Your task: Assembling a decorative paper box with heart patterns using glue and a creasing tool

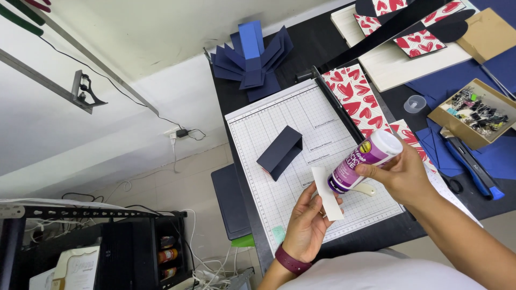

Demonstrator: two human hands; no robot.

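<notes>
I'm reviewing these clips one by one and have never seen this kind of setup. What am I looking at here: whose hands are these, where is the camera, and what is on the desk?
There is no machine: a person works with bare hands, and one camera on their head looks down at a black desk. The left hand, with a dark red wristband, holds a white paper strip. The right hand holds a purple glue bottle with a white cap, tilted toward the strip. Below them lies a white gridded paper trimmer with a folded navy card piece on it. Around it lie red heart-patterned paper, a fanned navy paper shape and a cardboard box of clips.
</notes>
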